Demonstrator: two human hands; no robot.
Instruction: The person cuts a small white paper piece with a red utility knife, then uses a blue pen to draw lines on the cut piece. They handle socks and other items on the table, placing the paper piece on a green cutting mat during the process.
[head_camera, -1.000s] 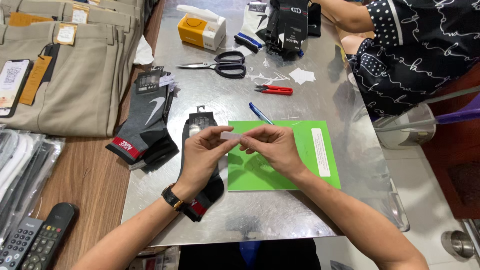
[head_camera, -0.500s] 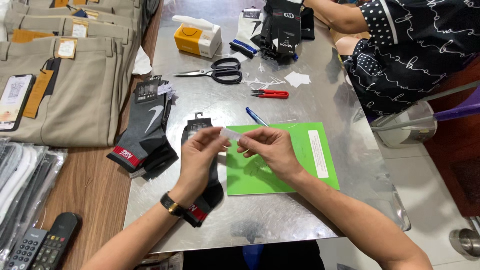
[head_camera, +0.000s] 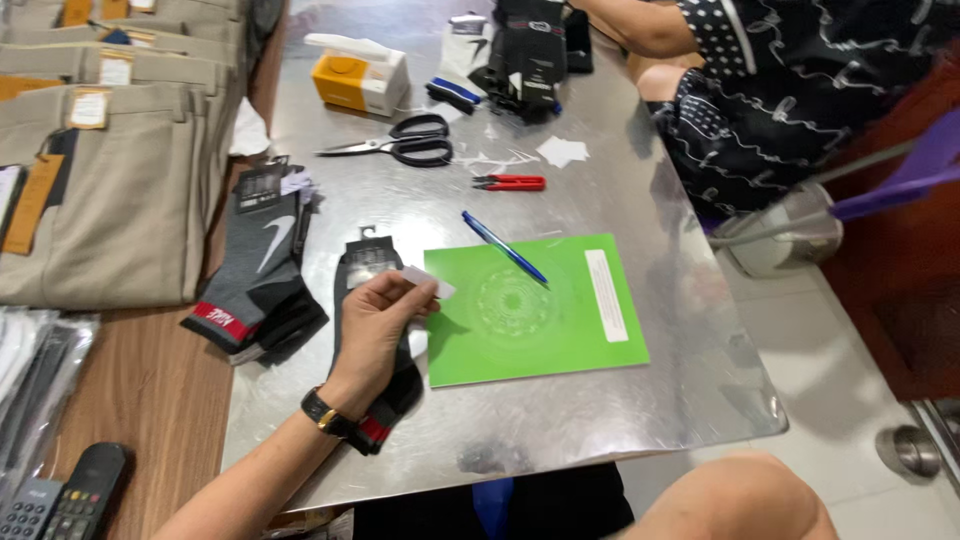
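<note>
A small white paper tag (head_camera: 428, 283) sits just left of the middle of the frame, pinched between the thumb and fingers of the left hand (head_camera: 375, 325). So the left grip is closed on the tag. The hand floats just above a dark sock (head_camera: 372, 300) that lies flat on the shiny metal counter (head_camera: 600, 400). A black watch (head_camera: 327, 416) is on the wrist.

The right hand cannot be seen, so nothing can be said about its grip.

Just to the right of the tag lies a green sheet (head_camera: 530, 310) with a white strip on it. A blue pen (head_camera: 503, 246) rests across its top left corner. To the left of the sock is a pile of grey socks (head_camera: 255, 275) with red bands.

Higher up the frame are a small red cutter (head_camera: 510, 182), black scissors (head_camera: 400, 142) and a yellow and white box (head_camera: 358, 76). Folded tan trousers (head_camera: 110, 170) fill the upper left. A black remote (head_camera: 65, 490) lies in the lower left corner. Another person in dark spotted clothes (head_camera: 800, 90) sits at the upper right.
</note>
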